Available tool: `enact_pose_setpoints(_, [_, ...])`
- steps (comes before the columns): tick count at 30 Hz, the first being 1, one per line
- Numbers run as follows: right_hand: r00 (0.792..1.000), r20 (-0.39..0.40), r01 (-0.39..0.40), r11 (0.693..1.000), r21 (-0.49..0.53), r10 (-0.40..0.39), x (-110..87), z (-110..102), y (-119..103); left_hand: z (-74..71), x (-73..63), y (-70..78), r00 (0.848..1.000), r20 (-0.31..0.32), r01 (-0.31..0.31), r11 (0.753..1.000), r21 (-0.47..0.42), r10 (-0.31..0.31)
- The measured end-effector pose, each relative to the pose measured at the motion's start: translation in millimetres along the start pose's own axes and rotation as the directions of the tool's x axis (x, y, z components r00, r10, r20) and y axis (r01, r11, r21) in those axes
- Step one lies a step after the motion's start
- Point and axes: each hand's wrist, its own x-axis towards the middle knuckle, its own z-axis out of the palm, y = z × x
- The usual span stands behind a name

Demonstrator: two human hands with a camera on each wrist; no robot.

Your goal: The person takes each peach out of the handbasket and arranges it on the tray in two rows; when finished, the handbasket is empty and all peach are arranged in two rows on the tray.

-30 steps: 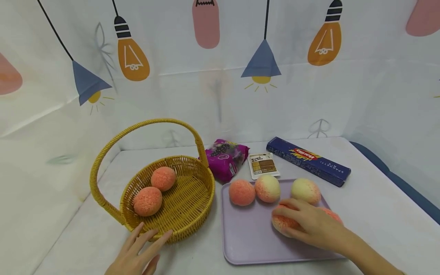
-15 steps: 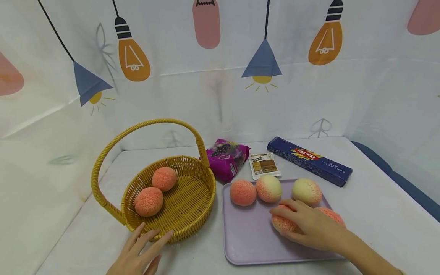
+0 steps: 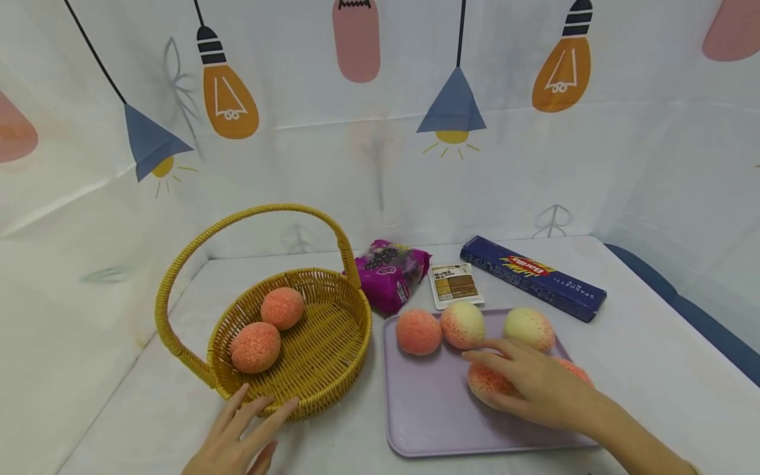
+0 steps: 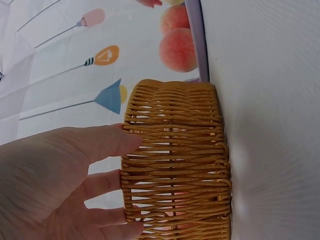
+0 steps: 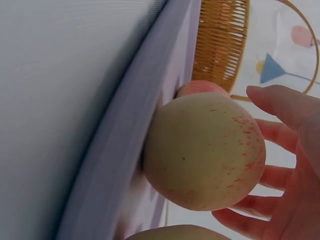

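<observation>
My right hand [image 3: 543,386] is over a peach [image 3: 488,384] on the lilac tray [image 3: 424,415], with its fingers spread. In the right wrist view the peach [image 5: 205,150] looks pale with red flecks; the thumb stands off it and the fingers lie behind it. Whether the fingertips touch it is hard to tell. My left hand [image 3: 237,435] rests straight, spread fingers at the near rim of the wicker basket [image 3: 320,349]. Thumb and fingers meet its woven side [image 4: 175,150] in the left wrist view. Two pink peaches [image 3: 255,347] lie inside the basket.
Several other peaches lie on the tray, among them a pink one [image 3: 418,332] and a pale one [image 3: 528,330]. Behind stand a purple bag [image 3: 388,274], a small flat packet [image 3: 456,285] and a blue spaghetti box [image 3: 534,277]. The basket's tall handle [image 3: 279,208] arches upward.
The right hand's fingers have lifted and straightened slightly over the peach, which has stayed about where it was. The left hand and the basket have not moved.
</observation>
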Motion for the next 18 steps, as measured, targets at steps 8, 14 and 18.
enact_pose_setpoints(8, [1.0, 0.031, 0.002, 1.0, -0.001, -0.002, 4.2, -1.0, -4.7, 0.0, -0.6, 0.8, 1.0, -0.001, 0.004, 1.0, -0.004, -0.004])
enact_pose_setpoints(14, [1.0, 0.006, 0.008, 1.0, 0.017, -0.008, 8.7, -2.7, -7.2, -0.7, -0.4, 1.0, 1.0, 0.005, 0.013, 1.0, 0.0, -0.013])
enact_pose_setpoints(18, [0.999, -0.008, 0.033, 0.999, 0.017, -0.032, 15.3, -5.9, -10.7, -1.6, 0.1, 1.6, 1.0, 0.015, 0.026, 1.0, 0.015, -0.027])
